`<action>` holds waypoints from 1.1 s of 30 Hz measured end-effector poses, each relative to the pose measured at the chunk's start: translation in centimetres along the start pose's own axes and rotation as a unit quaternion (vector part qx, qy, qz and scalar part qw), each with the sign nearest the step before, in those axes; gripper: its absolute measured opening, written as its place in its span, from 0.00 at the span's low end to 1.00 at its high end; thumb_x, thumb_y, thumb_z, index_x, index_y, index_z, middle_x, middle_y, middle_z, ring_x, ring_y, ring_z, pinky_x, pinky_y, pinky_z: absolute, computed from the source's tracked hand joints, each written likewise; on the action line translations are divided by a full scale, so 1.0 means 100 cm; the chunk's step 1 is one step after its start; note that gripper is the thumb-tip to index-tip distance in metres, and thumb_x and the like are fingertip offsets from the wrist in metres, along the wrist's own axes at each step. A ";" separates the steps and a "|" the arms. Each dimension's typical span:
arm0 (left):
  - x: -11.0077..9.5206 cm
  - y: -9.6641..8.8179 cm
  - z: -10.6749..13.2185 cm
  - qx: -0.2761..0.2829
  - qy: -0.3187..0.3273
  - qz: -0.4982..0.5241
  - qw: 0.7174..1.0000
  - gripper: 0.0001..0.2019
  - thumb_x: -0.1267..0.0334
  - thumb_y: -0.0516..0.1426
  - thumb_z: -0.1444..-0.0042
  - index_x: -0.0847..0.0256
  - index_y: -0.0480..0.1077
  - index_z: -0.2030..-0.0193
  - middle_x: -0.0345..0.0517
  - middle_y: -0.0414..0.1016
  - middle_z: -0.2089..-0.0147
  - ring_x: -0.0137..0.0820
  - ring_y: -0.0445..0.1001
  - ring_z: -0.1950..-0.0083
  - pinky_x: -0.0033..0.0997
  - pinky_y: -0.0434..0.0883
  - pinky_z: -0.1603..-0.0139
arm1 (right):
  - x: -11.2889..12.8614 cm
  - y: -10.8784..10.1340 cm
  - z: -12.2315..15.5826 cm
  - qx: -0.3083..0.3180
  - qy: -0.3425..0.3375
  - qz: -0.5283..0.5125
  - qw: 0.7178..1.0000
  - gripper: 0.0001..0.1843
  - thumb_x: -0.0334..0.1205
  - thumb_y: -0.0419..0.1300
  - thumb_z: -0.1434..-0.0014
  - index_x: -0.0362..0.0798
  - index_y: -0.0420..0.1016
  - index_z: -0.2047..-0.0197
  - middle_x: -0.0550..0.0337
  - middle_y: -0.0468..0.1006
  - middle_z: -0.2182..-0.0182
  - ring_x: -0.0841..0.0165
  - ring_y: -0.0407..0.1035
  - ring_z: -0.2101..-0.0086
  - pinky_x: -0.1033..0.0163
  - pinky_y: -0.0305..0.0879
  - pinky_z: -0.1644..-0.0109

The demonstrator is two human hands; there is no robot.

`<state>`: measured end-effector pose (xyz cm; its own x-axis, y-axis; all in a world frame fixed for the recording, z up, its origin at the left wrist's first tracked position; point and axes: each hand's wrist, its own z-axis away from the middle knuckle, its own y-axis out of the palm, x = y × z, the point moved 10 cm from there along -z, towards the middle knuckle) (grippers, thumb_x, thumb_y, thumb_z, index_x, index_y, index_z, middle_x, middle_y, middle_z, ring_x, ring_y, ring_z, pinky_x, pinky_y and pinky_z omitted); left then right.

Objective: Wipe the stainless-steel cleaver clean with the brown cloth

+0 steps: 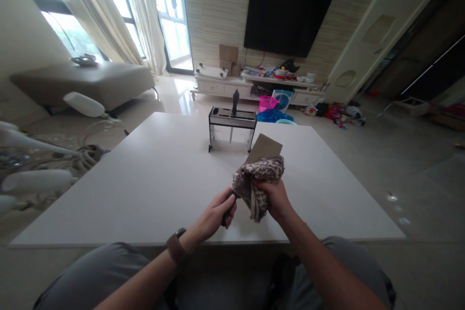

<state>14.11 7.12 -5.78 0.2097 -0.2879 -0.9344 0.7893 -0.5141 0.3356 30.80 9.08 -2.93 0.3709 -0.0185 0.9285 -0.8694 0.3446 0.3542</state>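
Observation:
My left hand [222, 209] is closed round the black handle of a cleaver [267, 147], whose broad flat blade points up and away from me over the table. My right hand [275, 198] grips a brown-and-white patterned cloth [263, 169], folded around the lower part of the blade. The cloth hides that part of the blade and some of my right fingers. Just beyond the blade, a clear-sided knife block [233, 120] with a dark top stands upright on the white table [163, 179]. One black handle [235, 101] sticks up from its top.
Past the table's far edge are a pink basket [268, 103] and blue plastic items [275, 115]. A low cabinet [214, 87] carries boxes and bowls beneath a wall television [286, 17]. White lamp-like shades and coiled cable [90, 154] lie left of the table.

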 end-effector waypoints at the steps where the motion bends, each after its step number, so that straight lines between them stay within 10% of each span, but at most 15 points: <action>1: -0.001 -0.003 -0.001 -0.010 -0.001 0.001 1.000 0.17 0.47 0.55 0.37 0.60 0.64 0.57 0.32 0.62 0.74 0.20 0.60 0.82 0.19 0.60 0.84 | 0.000 -0.003 -0.002 -0.005 0.002 0.007 1.000 0.21 0.33 0.75 0.63 0.42 0.81 0.61 0.55 0.85 0.65 0.61 0.77 0.66 0.58 0.74 0.61; 11: 0.013 -0.006 0.002 -0.048 -0.030 0.109 0.992 0.16 0.49 0.58 0.41 0.58 0.59 0.63 0.30 0.60 0.77 0.19 0.52 0.84 0.18 0.55 0.89 | -0.017 0.024 0.019 0.132 0.190 -0.125 0.965 0.13 0.39 0.66 0.55 0.46 0.79 0.63 0.56 0.84 0.67 0.56 0.77 0.61 0.55 0.74 0.57; 33: 0.006 0.000 0.003 -0.021 -0.010 0.049 0.999 0.17 0.48 0.58 0.40 0.59 0.61 0.60 0.30 0.60 0.77 0.18 0.53 0.85 0.18 0.56 0.89 | -0.020 0.001 0.010 0.001 0.024 -0.061 0.998 0.33 0.40 0.76 0.57 0.55 0.69 0.48 0.63 0.82 0.57 0.63 0.77 0.57 0.56 0.73 0.50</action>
<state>14.12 6.71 -6.33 0.2768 -0.3513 -0.8944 0.7888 -0.4485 0.4203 29.64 8.24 -4.62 0.4893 -0.0161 0.8720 -0.8173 0.3405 0.4649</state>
